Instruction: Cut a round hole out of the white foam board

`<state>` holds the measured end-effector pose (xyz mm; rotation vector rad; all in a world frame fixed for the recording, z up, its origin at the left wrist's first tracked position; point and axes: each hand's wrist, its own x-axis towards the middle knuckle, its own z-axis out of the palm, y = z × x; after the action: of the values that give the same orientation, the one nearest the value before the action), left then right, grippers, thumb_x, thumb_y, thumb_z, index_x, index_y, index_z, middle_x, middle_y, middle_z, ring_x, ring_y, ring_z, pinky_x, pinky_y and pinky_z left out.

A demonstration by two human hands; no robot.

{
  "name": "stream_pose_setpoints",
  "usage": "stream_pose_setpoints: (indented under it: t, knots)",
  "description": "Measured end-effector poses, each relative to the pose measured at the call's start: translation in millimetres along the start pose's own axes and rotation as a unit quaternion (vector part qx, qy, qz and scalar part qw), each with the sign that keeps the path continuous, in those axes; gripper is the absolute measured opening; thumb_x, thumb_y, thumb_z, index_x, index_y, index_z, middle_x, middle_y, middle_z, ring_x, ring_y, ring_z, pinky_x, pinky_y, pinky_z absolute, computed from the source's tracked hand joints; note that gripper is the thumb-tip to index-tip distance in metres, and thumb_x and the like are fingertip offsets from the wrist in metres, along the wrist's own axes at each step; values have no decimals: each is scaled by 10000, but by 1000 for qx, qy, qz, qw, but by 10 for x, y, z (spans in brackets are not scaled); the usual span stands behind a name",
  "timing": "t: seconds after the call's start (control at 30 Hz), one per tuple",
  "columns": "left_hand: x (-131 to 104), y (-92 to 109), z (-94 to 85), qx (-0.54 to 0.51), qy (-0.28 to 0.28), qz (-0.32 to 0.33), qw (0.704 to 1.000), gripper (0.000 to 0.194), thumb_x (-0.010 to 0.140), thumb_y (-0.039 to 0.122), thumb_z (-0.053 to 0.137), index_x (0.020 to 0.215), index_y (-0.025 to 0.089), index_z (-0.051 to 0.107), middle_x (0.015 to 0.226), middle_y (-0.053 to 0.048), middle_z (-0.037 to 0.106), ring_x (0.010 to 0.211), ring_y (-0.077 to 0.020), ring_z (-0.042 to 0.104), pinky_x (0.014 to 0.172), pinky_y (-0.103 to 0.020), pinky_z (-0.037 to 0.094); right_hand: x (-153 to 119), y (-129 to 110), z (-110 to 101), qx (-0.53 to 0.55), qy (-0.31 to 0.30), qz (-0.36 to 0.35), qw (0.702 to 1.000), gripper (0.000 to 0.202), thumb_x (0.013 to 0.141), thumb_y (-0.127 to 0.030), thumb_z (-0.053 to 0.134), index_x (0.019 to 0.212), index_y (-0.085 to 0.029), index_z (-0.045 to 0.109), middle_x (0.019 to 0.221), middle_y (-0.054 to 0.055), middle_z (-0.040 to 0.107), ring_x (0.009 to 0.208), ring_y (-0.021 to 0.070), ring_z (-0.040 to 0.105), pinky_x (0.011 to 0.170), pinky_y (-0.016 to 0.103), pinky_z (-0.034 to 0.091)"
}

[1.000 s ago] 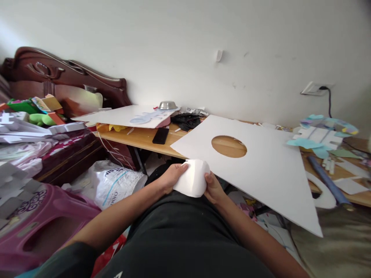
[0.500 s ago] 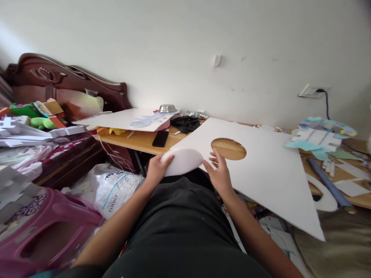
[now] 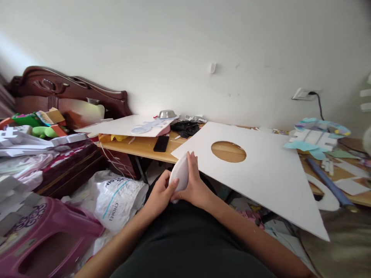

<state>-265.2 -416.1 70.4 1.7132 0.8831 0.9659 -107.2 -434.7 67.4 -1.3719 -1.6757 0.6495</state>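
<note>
Both hands met just near of the table edge, over the person's dark lap, around a white foam disc (image 3: 180, 175) that stood on edge, bent slightly. Left hand (image 3: 160, 193) gripped its near-left side, thumb pressed against the face and fingers curled behind. Right hand (image 3: 194, 186) cupped the disc's right side, fingers pressed together and pointing up along the rim, so the piece was clamped between the two palms. Just to the right and farther off, a large white foam board (image 3: 269, 181) lay across the wooden table (image 3: 142, 146), its near corner overhanging the edge, with a round hole (image 3: 228, 151) cut through it showing wood beneath. A black phone (image 3: 161, 143) lay on the table to the left of the board, near a second white sheet (image 3: 121, 124) and a steel bowl (image 3: 167, 114). Far right, paper cut-outs in pale blue (image 3: 313, 141) lay scattered. Down at the near left stood a pink plastic stool (image 3: 49, 243), with a white printed bag (image 3: 116, 197) beside it
</note>
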Motion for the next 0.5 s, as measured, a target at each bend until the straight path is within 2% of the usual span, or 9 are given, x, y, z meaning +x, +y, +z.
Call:
stream_pose_setpoints:
  t: [0.1, 0.2, 0.3, 0.37, 0.5]
  knots:
    - [-55, 64, -41, 40, -45, 17, 998, 305, 926, 483, 570, 924, 180, 532, 796, 24, 504, 721, -127, 473, 635, -241, 385, -38, -28, -76, 13, 3, 0, 1000, 1439, 564, -355, 899, 1580, -285, -117, 1665, 151, -171, 1538, 377, -143, 1220, 636, 47]
    - [-72, 141, -117, 77, -73, 32, 994, 262, 935, 433, 584, 942, 172, 566, 830, 9, 557, 759, -133, 500, 679, -249, 396, -91, -107, -128, 42, 1, -4, 999, 1370, 532, -244, 877, 1580, -281, -6, 1660, 161, 72, 1528, 370, 161, 1215, 568, 210]
    - [-66, 221, -186, 78, -127, 42, 988, 280, 934, 442, 593, 932, 163, 580, 832, 6, 569, 754, -130, 496, 666, -246, 391, -129, -167, -128, 75, 1, 0, 997, 1282, 524, -235, 868, 1562, -275, 117, 1581, 151, 298, 1377, 347, 434, 1132, 507, 377]
    - [-58, 268, -218, 88, -142, 54, 984, 290, 935, 442, 595, 880, 158, 576, 796, 15, 542, 724, -119, 463, 642, -240, 374, -151, -171, -110, 79, 12, 5, 997, 1248, 518, -228, 863, 1551, -286, 164, 1508, 132, 408, 1259, 328, 534, 1054, 480, 451]
    - [-47, 318, -238, 113, -164, 89, 976, 269, 956, 407, 571, 858, 157, 585, 790, 22, 557, 724, -111, 460, 665, -234, 379, -185, -94, -49, 72, 34, -6, 997, 1161, 491, -213, 854, 1498, -279, 279, 1345, 95, 552, 1104, 299, 608, 955, 449, 502]
